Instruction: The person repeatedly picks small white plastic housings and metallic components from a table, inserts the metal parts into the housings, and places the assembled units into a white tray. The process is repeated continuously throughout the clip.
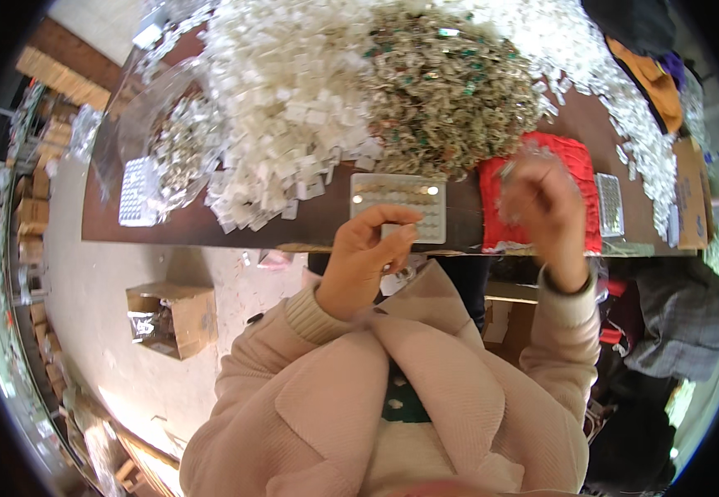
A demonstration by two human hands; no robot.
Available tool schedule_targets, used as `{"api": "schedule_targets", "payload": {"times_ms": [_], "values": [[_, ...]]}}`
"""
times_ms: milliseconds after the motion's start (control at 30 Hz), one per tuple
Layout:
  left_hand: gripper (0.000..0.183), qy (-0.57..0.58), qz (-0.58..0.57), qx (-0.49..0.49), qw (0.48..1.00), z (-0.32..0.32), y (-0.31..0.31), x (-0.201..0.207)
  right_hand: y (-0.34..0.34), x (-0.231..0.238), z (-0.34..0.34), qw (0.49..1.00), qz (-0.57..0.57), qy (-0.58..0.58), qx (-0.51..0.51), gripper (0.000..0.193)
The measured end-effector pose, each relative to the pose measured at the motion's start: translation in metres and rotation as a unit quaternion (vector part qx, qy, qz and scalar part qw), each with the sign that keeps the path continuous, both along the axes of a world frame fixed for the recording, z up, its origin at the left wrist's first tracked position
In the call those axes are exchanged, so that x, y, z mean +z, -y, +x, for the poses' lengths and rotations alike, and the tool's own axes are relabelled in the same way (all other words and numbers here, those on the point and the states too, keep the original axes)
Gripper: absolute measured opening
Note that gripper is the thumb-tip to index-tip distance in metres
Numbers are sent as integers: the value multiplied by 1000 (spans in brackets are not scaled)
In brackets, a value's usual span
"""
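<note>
The left hand, fingers curled nearly closed, overlapped the tray on the table. The right hand, half-curled and blurred, hung over red cloth; any held item was indiscernible.

The flat pieces piled left of top centre are creamy white; the heap at top centre mixes dull gold and grey with green flecks. The cloth right of centre is bright red, the central tray whitish, the coat at bottom pinkish beige, the garment at far right grey plaid.
</note>
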State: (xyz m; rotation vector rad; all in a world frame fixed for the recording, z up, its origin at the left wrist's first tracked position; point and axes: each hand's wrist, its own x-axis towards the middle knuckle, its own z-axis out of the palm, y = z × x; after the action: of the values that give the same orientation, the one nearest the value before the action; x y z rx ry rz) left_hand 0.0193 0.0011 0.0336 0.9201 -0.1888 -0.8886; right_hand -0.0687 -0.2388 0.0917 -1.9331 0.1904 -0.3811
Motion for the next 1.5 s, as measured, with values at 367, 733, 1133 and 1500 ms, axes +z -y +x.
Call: {"api": "schedule_targets", "payload": {"times_ms": [367, 733, 1133, 1500], "values": [[16, 122, 101, 63, 985, 18, -40, -1, -106, -34, 25, 945, -281, 165, 22, 28], [21, 703, 447, 242, 497, 105, -66, -29, -116, -43, 26, 971, -197, 131, 14, 19], [19, 280, 177, 296, 896, 73, -47, -6, -111, -37, 29, 995, 52, 90, -5, 14], [22, 98, -14, 208, 973, 19, -25, -14, -121, -34, 41, 989, 19, 141, -39, 17]]}}
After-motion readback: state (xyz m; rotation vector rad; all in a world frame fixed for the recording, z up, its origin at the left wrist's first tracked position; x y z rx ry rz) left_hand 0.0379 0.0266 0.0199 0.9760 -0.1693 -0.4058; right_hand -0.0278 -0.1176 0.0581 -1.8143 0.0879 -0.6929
